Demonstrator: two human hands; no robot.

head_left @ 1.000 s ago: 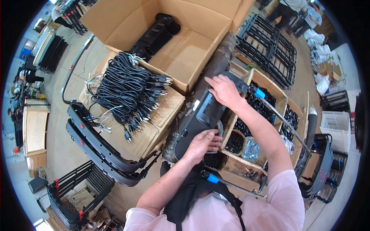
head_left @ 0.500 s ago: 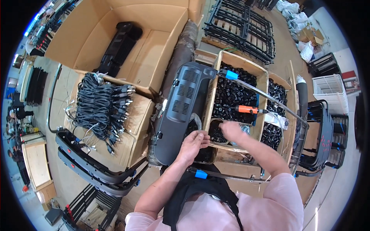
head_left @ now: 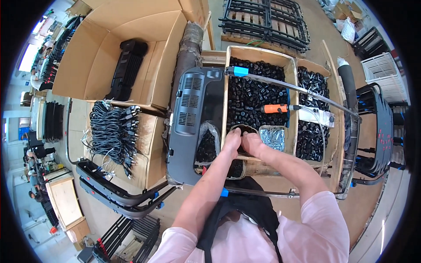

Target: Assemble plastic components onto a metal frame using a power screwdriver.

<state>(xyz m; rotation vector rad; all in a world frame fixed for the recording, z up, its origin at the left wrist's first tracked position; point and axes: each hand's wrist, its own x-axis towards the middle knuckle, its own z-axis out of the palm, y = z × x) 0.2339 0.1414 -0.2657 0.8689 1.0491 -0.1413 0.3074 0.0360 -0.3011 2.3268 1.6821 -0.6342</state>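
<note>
Black small plastic parts in the round cardboard tub [head_left: 244, 129] lie at twelve o'clock from my left hand [head_left: 231, 142] and right hand [head_left: 253, 143], both equally near, fingers curled into it, though I cannot tell what they pinch.

factory assembly floor, cardboard boxes [head_left: 131, 52], crates of black parts [head_left: 256, 94], cable bundles [head_left: 112, 131]

Bright, even daylight fills the scene, with white glare from windows at the far left rim. Shadows are soft and short. Fisheye bending curves straight edges toward the black circular border. The centre is sharp; the rim looks slightly smeared
</note>
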